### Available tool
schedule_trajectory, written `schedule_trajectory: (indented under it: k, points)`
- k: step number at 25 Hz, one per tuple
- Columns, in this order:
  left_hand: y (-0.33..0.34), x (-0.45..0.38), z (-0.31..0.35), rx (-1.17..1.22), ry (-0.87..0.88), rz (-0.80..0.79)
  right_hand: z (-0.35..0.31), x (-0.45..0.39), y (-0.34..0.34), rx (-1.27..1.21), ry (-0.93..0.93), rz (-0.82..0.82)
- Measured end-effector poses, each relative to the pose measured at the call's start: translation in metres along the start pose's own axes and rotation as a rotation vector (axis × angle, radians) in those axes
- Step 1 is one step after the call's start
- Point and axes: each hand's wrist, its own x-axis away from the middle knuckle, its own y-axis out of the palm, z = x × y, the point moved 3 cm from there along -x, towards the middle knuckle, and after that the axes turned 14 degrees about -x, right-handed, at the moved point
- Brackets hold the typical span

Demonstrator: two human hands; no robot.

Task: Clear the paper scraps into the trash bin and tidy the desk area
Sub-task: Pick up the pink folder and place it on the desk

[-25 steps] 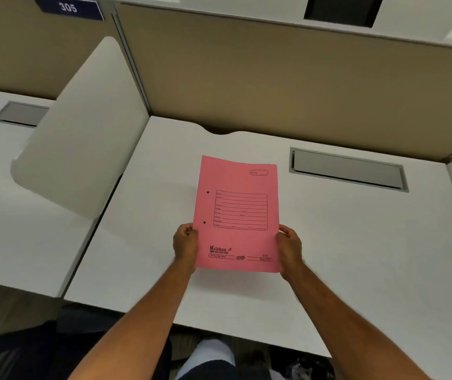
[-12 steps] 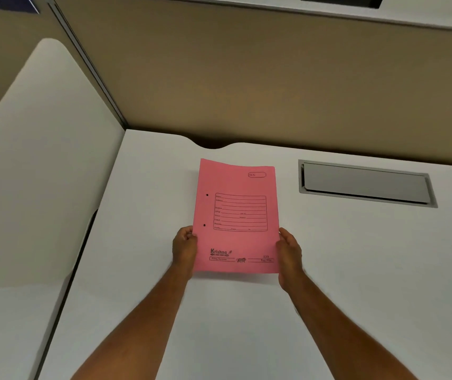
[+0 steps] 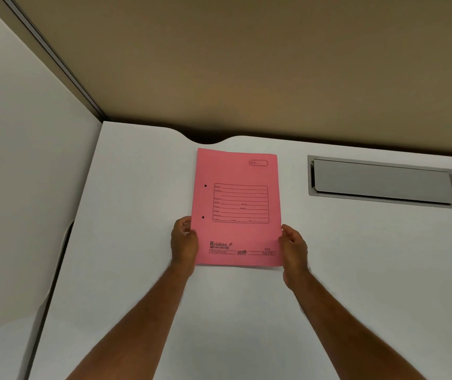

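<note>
Pink file folder (image 3: 237, 207) lies face up on the white desk (image 3: 356, 270), printed label box and "Krishna" logo readable, two punch holes along its left edge. Its top edge sits just below the curved cable notch (image 3: 205, 139) at the desk's back edge. Left hand (image 3: 184, 244) grips the folder's lower left edge, fingers curled around it. Right hand (image 3: 293, 249) is at the lower right edge, fingers loosely curled and touching the edge; whether it is truly pinching the folder, cannot tell. Grey cable hatch (image 3: 382, 182) is set into the desk to the right of the folder, apart from it. Tan partition wall (image 3: 274, 64) stands behind the desk; white side divider (image 3: 22, 160) on the left.

Versus the earlier frames: camera has come closer and lower, so the neighbouring desk, the "305" sign and the legs below the desk edge are out of view. Folder has shifted toward the back of the desk, nearer the notch. Both hands keep the same grip spots. No paper scraps or trash bin visible.
</note>
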Motion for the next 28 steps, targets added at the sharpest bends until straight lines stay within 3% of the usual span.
schedule_trajectory:
  k: [10, 28]
  points:
    - [0.023, -0.031, 0.033, -0.277, 0.19, 0.035, -0.008, -0.053, 0.022, 0.141, -0.114, 0.021]
    - [0.037, -0.069, 0.052, -0.611, 0.141, 0.003, -0.02, -0.101, 0.03, 0.232, -0.225, 0.057]
